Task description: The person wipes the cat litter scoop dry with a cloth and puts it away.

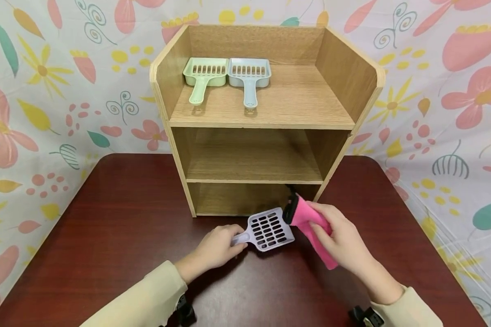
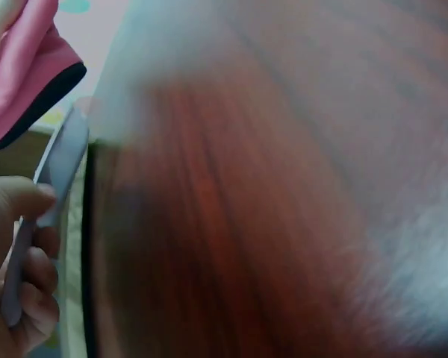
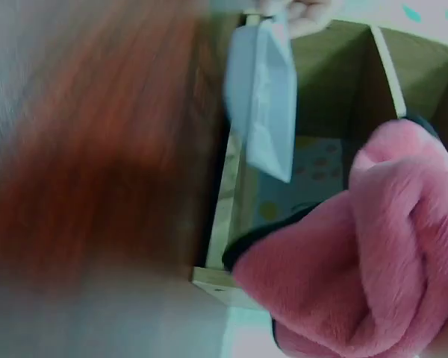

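My left hand (image 1: 216,246) grips a pale lilac litter scoop (image 1: 266,230) by its handle, with the slotted head pointing right. In the left wrist view the scoop (image 2: 66,153) appears edge-on, fingers wrapped about its handle. On the right, my right hand (image 1: 343,236) holds a folded pink cloth (image 1: 311,222) with black edging, close to the scoop's far right corner. Fluffy pink fabric (image 3: 343,253) fills much of the right wrist view and hides most of that hand. Whether cloth and scoop touch, I cannot tell.
A wooden shelf unit (image 1: 255,182) stands on the dark red-brown table (image 1: 118,236), just behind both hands. Its top level bears a green litter scoop (image 1: 199,91) and a blue one (image 1: 250,93) side by side at the left. Patterned fabric (image 1: 41,122) hangs behind.
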Tool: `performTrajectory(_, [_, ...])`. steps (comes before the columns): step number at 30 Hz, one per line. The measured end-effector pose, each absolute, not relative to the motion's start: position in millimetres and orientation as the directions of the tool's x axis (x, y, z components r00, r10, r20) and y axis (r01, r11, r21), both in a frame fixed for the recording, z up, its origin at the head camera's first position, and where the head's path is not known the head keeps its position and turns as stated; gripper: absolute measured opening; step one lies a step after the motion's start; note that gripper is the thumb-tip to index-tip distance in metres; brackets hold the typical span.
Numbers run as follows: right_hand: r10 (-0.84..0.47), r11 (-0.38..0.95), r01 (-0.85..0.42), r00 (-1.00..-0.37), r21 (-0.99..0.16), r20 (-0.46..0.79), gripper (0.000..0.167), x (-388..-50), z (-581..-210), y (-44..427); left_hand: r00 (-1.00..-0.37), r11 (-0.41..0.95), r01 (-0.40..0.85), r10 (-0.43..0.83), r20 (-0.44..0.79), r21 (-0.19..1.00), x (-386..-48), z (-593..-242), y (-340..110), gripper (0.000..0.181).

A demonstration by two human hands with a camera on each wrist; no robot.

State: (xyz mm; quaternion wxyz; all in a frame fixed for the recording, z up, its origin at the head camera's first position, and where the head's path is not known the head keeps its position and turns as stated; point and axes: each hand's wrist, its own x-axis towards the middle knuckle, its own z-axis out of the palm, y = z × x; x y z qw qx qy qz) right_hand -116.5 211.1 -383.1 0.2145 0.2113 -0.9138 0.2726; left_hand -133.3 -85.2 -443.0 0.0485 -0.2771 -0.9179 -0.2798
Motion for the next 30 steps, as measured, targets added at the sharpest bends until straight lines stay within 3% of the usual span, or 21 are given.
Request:
performTrajectory(4, [-0.47, 0.752, -0.628, -0.723, -0.199, 0.507, 0.05, -119, -383, 198, -0.793, 0.701, 0.61, 0.532, 0.297, 0.37, -135, -437, -90, 0.022])
performTrajectory(8, [-0.59, 0.704, -0.706, -0.638, -0.071, 0.494, 0.045, -121, -390, 182, -0.771, 0.72, 0.633, 0.555, 0.314, 0.283, -137, -429, -91, 0.024])
performTrajectory(13, [-0.644, 0.683, -0.729, -0.572, 0.046, 0.508, 0.039, -123, -399, 168, -0.734, 0.712, 0.669, 0.589, 0.337, 0.213, -137, -422, -91, 0.024])
performTrajectory(20, [-0.676, 0.633, -0.768, -0.488, 0.095, 0.552, 0.037, -127, -405, 157, -0.707, 0.7, 0.695, 0.625, 0.33, 0.164, -136, -417, -89, 0.026])
performTrajectory(24, [-0.682, 0.639, -0.759, -0.484, 0.126, 0.548, 0.031, -129, -408, 153, -0.676, 0.685, 0.719, 0.649, 0.35, 0.116, -136, -413, -87, 0.026])
performTrajectory(30, [-0.678, 0.692, -0.696, -0.538, 0.189, 0.501, 0.033, -128, -406, 146, -0.661, 0.688, 0.721, 0.651, 0.372, 0.078, -137, -411, -87, 0.025])
